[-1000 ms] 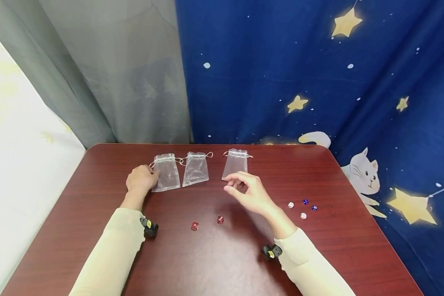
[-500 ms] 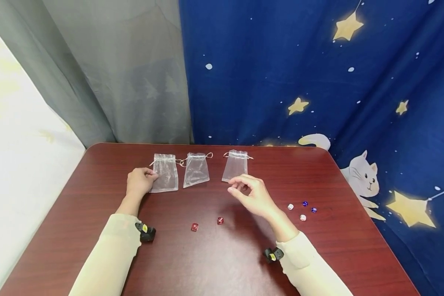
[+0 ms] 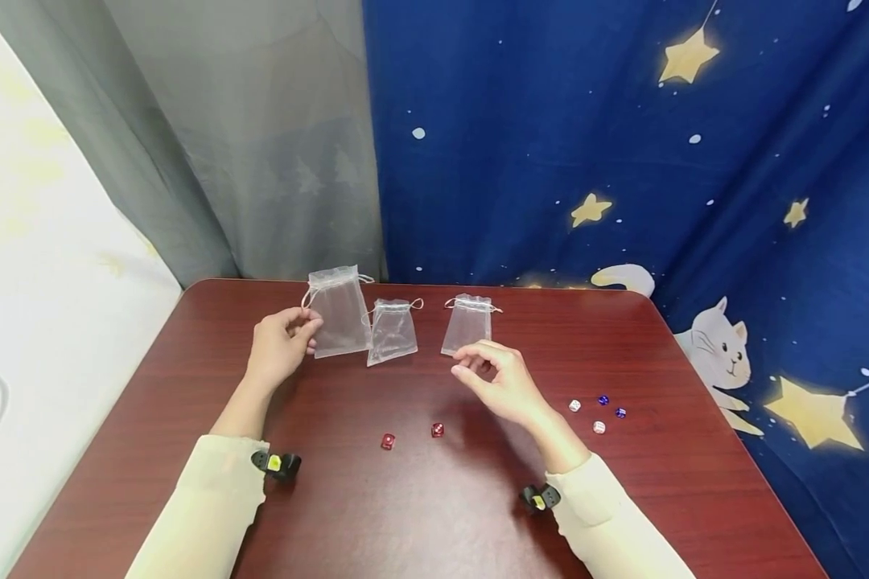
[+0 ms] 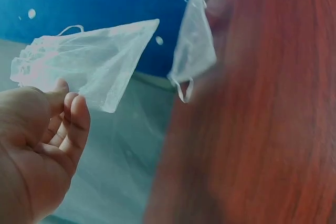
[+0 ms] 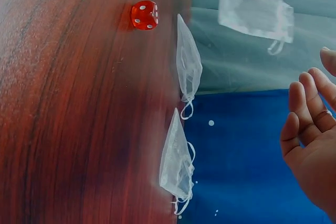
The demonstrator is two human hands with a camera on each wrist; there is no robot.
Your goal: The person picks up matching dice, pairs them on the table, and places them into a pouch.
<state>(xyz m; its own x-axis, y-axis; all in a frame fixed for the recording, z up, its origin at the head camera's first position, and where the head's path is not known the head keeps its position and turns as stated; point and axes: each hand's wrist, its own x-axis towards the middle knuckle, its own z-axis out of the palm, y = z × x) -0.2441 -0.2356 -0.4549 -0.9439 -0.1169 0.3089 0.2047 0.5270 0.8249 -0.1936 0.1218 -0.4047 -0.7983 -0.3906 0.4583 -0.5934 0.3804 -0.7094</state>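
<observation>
With left hand (image 3: 278,346), pinches raised sheer bag (image 3: 342,315); holds right hand (image 3: 505,383) loosely curved, empty. Seems a lifting step; next likely calls for steady pinching.

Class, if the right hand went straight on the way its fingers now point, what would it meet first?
Likely the middle bag, just beyond the right bag; the right hand looks raised, so it may pass above both.

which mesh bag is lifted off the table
The leftmost bag in the head view: the left grip pinches its side, holding it up, while the middle bag and right bag lie on the table.
</observation>
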